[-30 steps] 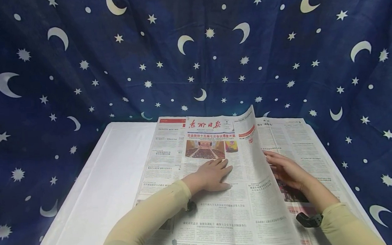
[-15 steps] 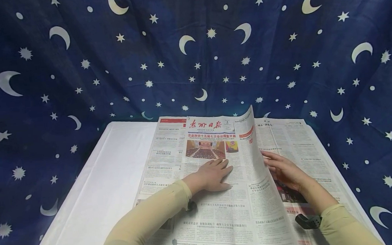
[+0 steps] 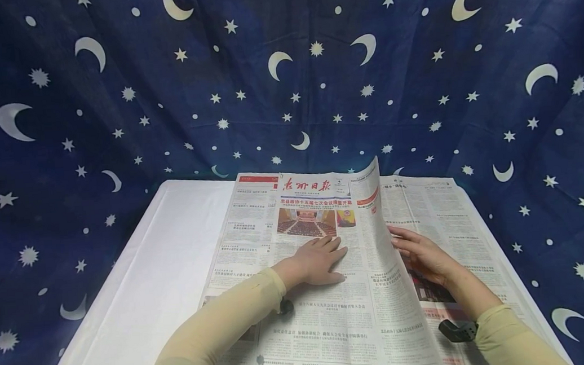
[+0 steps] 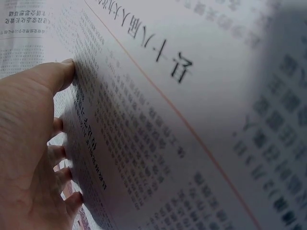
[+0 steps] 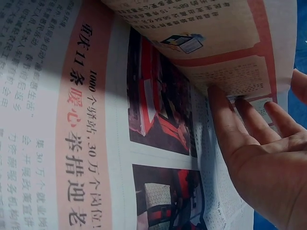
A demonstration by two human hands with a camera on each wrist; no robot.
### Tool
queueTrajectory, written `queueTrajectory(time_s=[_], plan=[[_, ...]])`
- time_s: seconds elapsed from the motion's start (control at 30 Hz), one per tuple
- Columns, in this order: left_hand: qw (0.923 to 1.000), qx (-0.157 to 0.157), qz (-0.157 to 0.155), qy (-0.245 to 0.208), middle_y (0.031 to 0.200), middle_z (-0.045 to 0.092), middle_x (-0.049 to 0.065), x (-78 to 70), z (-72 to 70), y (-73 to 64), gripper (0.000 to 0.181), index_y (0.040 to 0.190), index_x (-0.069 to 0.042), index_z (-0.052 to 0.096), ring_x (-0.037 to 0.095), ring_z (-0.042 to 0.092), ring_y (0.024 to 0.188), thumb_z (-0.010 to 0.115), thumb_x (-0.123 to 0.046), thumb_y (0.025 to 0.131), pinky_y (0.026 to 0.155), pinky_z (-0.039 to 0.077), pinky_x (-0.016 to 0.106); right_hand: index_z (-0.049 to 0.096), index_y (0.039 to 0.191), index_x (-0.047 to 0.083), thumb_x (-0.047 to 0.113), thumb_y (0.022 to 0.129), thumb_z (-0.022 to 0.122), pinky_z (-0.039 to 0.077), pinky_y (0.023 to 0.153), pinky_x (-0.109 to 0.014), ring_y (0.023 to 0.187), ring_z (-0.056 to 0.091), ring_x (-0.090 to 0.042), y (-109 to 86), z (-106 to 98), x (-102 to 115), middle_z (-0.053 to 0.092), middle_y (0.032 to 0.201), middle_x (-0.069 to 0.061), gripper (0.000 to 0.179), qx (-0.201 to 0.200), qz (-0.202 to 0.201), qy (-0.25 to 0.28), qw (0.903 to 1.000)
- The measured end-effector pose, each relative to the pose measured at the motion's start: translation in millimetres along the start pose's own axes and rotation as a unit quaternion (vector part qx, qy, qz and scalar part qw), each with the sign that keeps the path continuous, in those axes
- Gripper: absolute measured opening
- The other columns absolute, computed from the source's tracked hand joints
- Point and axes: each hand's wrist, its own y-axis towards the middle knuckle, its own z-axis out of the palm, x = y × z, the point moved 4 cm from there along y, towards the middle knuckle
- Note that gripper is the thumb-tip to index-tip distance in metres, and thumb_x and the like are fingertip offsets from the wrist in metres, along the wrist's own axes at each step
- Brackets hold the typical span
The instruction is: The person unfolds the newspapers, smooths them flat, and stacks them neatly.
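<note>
A newspaper page (image 3: pixel 325 299) with a red masthead and a photo lies on top of spread newspaper, its right part lifted and curving up. My left hand (image 3: pixel 315 262) rests on this page below the photo, fingers spread. In the left wrist view, the thumb and fingertips of the left hand (image 4: pixel 33 129) touch the printed sheet. My right hand (image 3: pixel 426 255) is at the page's raised right edge, fingers extended towards it. In the right wrist view, fingertips of the right hand (image 5: pixel 268 158) touch the underside of the lifted page (image 5: pixel 225 38).
An opened sheet (image 3: pixel 458 238) lies beneath on the right, and another printed part (image 3: pixel 243 208) shows at the left. The white table (image 3: pixel 140 272) extends to the left. A dark blue curtain (image 3: pixel 247 118) with moons and stars hangs behind it.
My right hand has shifted slightly left along the raised page edge. The left hand stays in place, and the page keeps nearly the same curve.
</note>
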Motion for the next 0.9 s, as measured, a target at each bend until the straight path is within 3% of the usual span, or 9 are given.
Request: queueTrajectory(time_s=[0.2,0.4,0.5,0.6,0.67,0.73,0.83,0.87,0.9], plan=[[1.0000,0.000,-0.004,0.004,0.170,0.018,-0.001,0.0,1.2,0.9,0.077,0.164,-0.029,0.026,0.023,0.014,0.156,0.045,-0.067,0.100,0.125,0.015,0.041,0.025,0.161,0.004,0.022,0.108,0.054,0.056,0.096,-0.042,0.120,0.064,-0.023,0.7,2,-1,0.055,0.143,-0.014,0.064,-0.004,-0.003,0.014,0.9999],[1.0000,0.004,-0.006,0.001,0.170,0.017,-0.001,0.8,2.1,2.6,0.077,0.164,-0.029,0.025,0.024,0.013,0.156,0.045,-0.066,0.100,0.126,0.014,0.042,0.024,0.160,0.001,0.014,0.108,0.050,0.060,0.087,-0.042,0.109,0.067,-0.025,3.5,5,-3,0.053,0.136,-0.021,0.060,0.009,-0.013,-0.007,0.9999],[0.9993,0.005,-0.005,-0.035,0.170,0.019,0.000,2.3,0.4,4.4,0.073,0.164,-0.028,0.027,0.024,0.013,0.156,0.045,-0.061,0.102,0.125,0.014,0.043,0.023,0.160,0.000,0.013,0.108,0.048,0.060,0.086,-0.044,0.108,0.067,-0.027,5.5,6,-4,0.052,0.135,-0.026,0.058,0.018,-0.018,-0.014,0.9996],[0.9935,-0.003,-0.004,-0.114,0.168,0.024,0.002,4.8,-6.2,6.2,0.067,0.163,-0.023,0.030,0.024,0.017,0.155,0.043,-0.053,0.105,0.125,0.016,0.043,0.022,0.159,-0.001,0.015,0.109,0.047,0.059,0.087,-0.045,0.109,0.067,-0.028,7.5,7,-4,0.053,0.135,-0.025,0.058,0.021,-0.021,-0.014,0.9995],[0.9828,-0.014,-0.004,-0.184,0.166,0.030,0.004,6.6,-12.8,7.8,0.064,0.162,-0.017,0.032,0.024,0.023,0.154,0.039,-0.050,0.107,0.124,0.019,0.040,0.022,0.159,-0.003,0.016,0.110,0.046,0.059,0.087,-0.044,0.108,0.067,-0.026,8.2,8,-3,0.054,0.134,-0.024,0.058,0.019,-0.022,-0.014,0.9995],[0.9638,-0.024,-0.017,-0.265,0.165,0.033,0.004,7.6,-19.7,8.5,0.065,0.162,-0.014,0.032,0.023,0.027,0.152,0.034,-0.050,0.108,0.124,0.022,0.039,0.021,0.159,-0.005,0.017,0.111,0.044,0.059,0.087,-0.042,0.108,0.068,-0.024,8.6,9,-2,0.056,0.132,-0.022,0.057,0.015,-0.022,-0.013,0.9995],[0.9248,-0.047,-0.042,-0.375,0.164,0.036,0.005,5.7,-26.8,10.6,0.067,0.161,-0.010,0.033,0.024,0.030,0.151,0.029,-0.052,0.109,0.123,0.024,0.039,0.023,0.158,-0.006,0.016,0.111,0.041,0.060,0.086,-0.040,0.105,0.068,-0.021,8.8,12,-1,0.060,0.127,-0.018,0.055,-0.003,-0.018,-0.018,0.9997],[0.9101,-0.056,-0.051,-0.407,0.163,0.037,0.005,4.4,-27.8,11.8,0.068,0.161,-0.010,0.034,0.024,0.031,0.150,0.029,-0.053,0.109,0.122,0.025,0.039,0.023,0.158,-0.007,0.016,0.112,0.040,0.060,0.086,-0.040,0.104,0.068,-0.021,9.1,13,-1,0.060,0.126,-0.017,0.054,-0.007,-0.017,-0.019,0.9997],[0.8902,-0.061,-0.057,-0.448,0.161,0.040,0.007,1.9,-28.9,12.6,0.068,0.160,-0.010,0.034,0.026,0.035,0.149,0.030,-0.054,0.109,0.121,0.029,0.042,0.025,0.157,-0.006,0.016,0.111,0.040,0.060,0.085,-0.040,0.103,0.069,-0.022,9.6,14,0,0.061,0.125,-0.017,0.053,-0.015,-0.013,-0.019,0.9996]])
